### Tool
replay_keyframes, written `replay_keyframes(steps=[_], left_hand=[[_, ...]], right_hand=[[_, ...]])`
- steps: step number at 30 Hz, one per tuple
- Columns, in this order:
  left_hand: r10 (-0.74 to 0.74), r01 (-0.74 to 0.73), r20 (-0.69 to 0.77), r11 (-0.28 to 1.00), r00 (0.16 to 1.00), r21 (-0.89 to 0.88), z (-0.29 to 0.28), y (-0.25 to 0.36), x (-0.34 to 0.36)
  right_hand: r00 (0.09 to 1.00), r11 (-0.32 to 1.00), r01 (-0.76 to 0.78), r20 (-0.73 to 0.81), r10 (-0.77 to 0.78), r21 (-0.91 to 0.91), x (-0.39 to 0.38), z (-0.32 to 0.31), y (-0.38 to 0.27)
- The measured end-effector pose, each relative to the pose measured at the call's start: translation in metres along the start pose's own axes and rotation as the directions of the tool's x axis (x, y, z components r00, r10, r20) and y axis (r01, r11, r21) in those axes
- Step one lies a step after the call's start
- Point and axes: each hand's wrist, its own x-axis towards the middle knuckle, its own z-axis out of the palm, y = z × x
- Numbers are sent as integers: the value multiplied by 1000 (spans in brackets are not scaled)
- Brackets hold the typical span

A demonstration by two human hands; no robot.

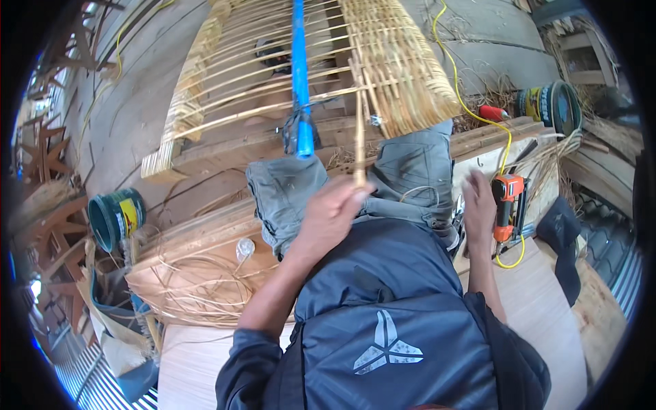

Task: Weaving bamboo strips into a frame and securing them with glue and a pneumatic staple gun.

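A partly woven rattan panel (403, 75) on a wooden frame stands in front of my knees. Strands of cane run across its open side, and dense weaving fills the right side. My left hand (333, 213) is closed round the near end of a cane strip (360, 133) that reaches up to the weave's edge. Lengthwise over the panel lies a blue pipe (300, 75), with dark material wrapped near its lower end. My right hand (480, 208) is raised, slightly blurred, its fingers stretched and nothing seen in them. Just right of it is an orange and black nail gun (506, 198).
A yellow hose (459, 89) runs down the right side to the nail gun. Loose cane (198, 290) is heaped at the left, beside a clear round object (244, 249). Buckets stand at left (117, 217) and far right (566, 108), near a red can (493, 113).
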Motion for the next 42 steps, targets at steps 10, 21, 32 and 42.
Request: replay_keyframes(steps=[10, 21, 32, 42], left_hand=[[67, -81, 121, 989, 990, 123, -3, 1, -20], [1, -51, 280, 984, 960, 172, -26, 14, -37], [-401, 457, -291, 875, 869, 158, -104, 53, -33], [-173, -41, 275, 777, 946, 628, -49, 17, 162]], right_hand=[[703, 946, 108, 650, -290, 305, 19, 79, -122], [575, 844, 104, 661, -483, 526, -18, 67, -152], [826, 841, 541, 208, -524, -28, 30, 57, -156], [753, 653, 653, 240, -613, -383, 56, 92, -164]])
